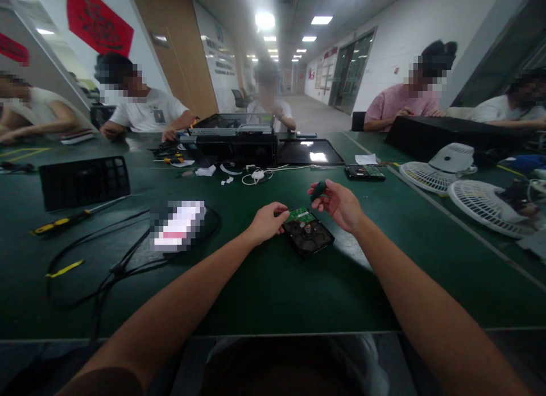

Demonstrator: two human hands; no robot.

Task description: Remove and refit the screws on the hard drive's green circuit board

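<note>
A black hard drive (307,235) with a green circuit board on top lies on the green table (273,293) in front of me. My left hand (268,221) rests at its left edge, fingers curled and pinched against the drive's corner. My right hand (336,202) hovers just above and right of the drive, closed on a dark green screwdriver handle (318,190). The screwdriver's shaft runs down-left towards the drive's board, thin and hard to see.
Black cables (106,265) and a yellow-handled screwdriver (60,221) lie at left beside a black grille panel (84,181). An open computer case (236,140) stands ahead. White fan grilles (486,205) sit at right. Several other people sit around the table.
</note>
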